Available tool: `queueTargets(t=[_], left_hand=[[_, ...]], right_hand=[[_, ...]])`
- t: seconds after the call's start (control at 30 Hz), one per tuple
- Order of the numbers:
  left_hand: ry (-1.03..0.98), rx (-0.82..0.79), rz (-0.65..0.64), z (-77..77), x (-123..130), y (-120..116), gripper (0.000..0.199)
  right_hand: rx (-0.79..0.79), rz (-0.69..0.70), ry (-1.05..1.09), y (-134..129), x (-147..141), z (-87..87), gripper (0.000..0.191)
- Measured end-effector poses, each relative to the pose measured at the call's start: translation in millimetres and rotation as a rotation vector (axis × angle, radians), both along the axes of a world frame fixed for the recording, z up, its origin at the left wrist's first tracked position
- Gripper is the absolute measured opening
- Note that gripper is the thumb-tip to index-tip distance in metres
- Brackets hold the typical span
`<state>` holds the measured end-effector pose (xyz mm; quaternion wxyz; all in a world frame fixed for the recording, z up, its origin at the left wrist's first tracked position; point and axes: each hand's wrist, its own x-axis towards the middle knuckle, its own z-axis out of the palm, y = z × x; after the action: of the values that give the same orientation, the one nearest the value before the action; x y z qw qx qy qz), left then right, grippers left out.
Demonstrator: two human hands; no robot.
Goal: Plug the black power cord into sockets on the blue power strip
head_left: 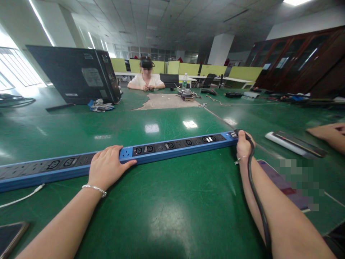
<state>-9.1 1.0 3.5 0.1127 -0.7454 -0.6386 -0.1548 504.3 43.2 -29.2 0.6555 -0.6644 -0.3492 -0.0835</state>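
Observation:
A long blue power strip (159,154) with black socket panels lies across the green table, running off the left edge of the view. My left hand (107,165) grips it left of a blue socket section, fingers over the top and thumb along the near side. At the strip's right end, my right hand (244,145) is closed on a dark plug (235,132), held against the end socket. Pale metal shows on the plug; whether it is inserted I cannot tell. From it a thick black cable (251,176) runs down along my right forearm.
A black computer case (81,75) and gloves (100,105) stand back left. Across the table sits a person (147,79). Another person's hand (327,131) rests at right, near a white-edged bar (293,143). A phone (12,235) and white cable (24,198) lie front left.

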Motion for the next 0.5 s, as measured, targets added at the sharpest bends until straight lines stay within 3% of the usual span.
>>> queueTargets(t=[0.2, 0.5], left_hand=[[0.002, 0.009, -0.006, -0.6, 0, 0, 0.073], [0.019, -0.005, 0.017, 1.5, 1, -1, 0.072]], right_hand=[[-0.052, 0.079, -0.089, 0, -4, -2.2, 0.047], [-0.331, 0.205, -0.296, 2, 13, 6.9, 0.041]])
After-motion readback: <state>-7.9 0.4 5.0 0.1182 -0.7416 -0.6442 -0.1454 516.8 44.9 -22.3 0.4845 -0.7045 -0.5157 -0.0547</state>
